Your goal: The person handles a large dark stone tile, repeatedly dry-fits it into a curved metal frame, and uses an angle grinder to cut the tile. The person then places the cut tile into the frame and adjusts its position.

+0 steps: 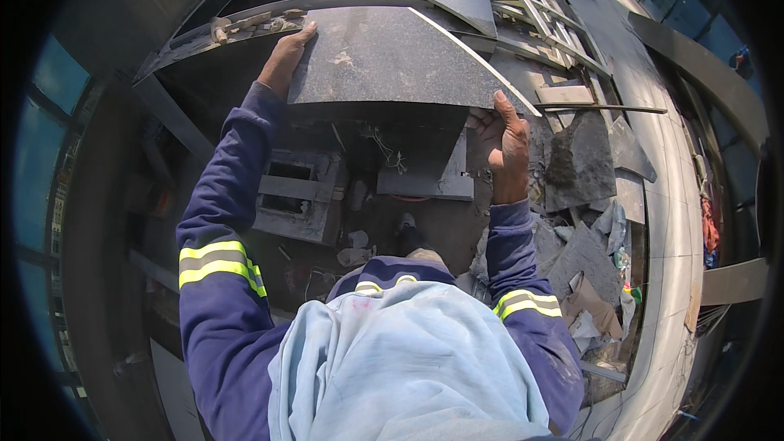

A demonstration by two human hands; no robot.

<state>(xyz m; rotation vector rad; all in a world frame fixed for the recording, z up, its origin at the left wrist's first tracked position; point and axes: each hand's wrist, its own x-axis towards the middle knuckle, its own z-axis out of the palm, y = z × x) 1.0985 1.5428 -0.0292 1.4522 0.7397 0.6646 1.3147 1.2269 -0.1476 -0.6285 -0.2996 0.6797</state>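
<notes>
A grey speckled slab (pixel 392 57) with a pale slanting right edge lies in front of me, level with the top of a dark opening. My left hand (pixel 286 59) is closed on its left edge, thumb near the far left corner. At the near right corner, my right hand (pixel 505 147) grips the slab with the thumb on top and the fingers curled below. The slab's far side meets a ledge; I cannot tell whether it rests there. Beneath it, loose wires (pixel 388 151) hang in the shadowed hollow.
Rubble (pixel 237 26) lines the ledge at far left. White frames (pixel 543 20) lie at far right, beside another grey slab (pixel 457 2). Broken stone pieces (pixel 576 253) heap up on my right. Below stands a box-like block with openings (pixel 298 196). A pale curved ledge (pixel 665 278) borders the right.
</notes>
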